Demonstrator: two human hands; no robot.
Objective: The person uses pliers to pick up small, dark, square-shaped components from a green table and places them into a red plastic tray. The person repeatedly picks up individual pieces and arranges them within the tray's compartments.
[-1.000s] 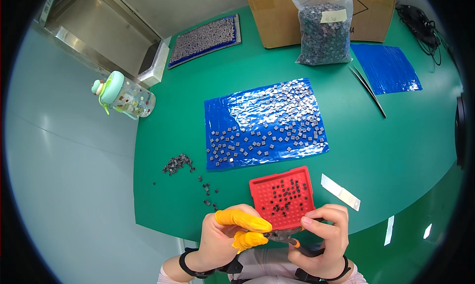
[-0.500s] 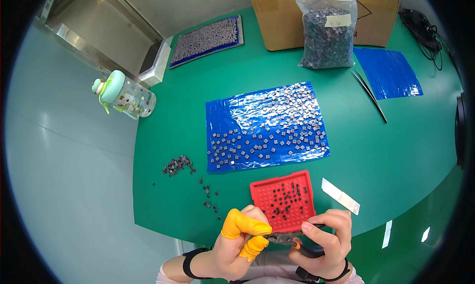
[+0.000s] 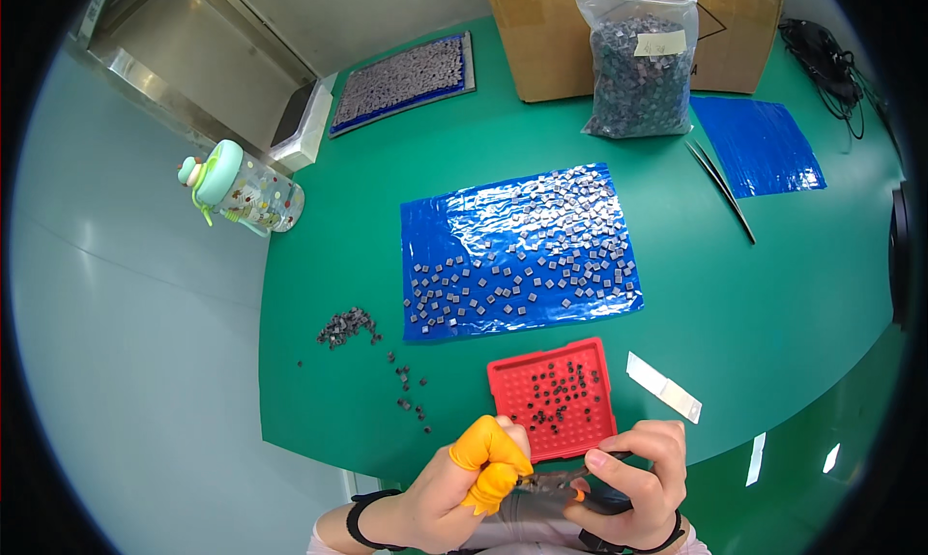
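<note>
My left hand [image 3: 471,482] wears yellow finger covers on thumb and forefinger, pressed together at the jaw end of a pair of pliers [image 3: 556,480]. Whatever sits in that pinch is too small and hidden to name. Around the dark, orange-marked handles of the pliers my right hand [image 3: 638,482] is closed. Both hands are at the table's near edge, just below a red tray [image 3: 495,386] with a dimpled floor. Small black pieces [image 3: 561,391] are scattered in the tray.
Small grey square pieces [image 3: 590,217] cover much of a blue sheet [image 3: 425,231]. Loose dark bits [image 3: 346,328] lie left. Around the green table [image 3: 338,217] are a bottle [image 3: 256,197], tweezers [image 3: 720,192], a filled bag [image 3: 638,91], a carton [image 3: 739,43] and a white strip [image 3: 664,388].
The yellow-covered thumb and forefinger have come closer together at the tip of the pliers. My right hand keeps its hold, with little movement. The things on the table stay put.
</note>
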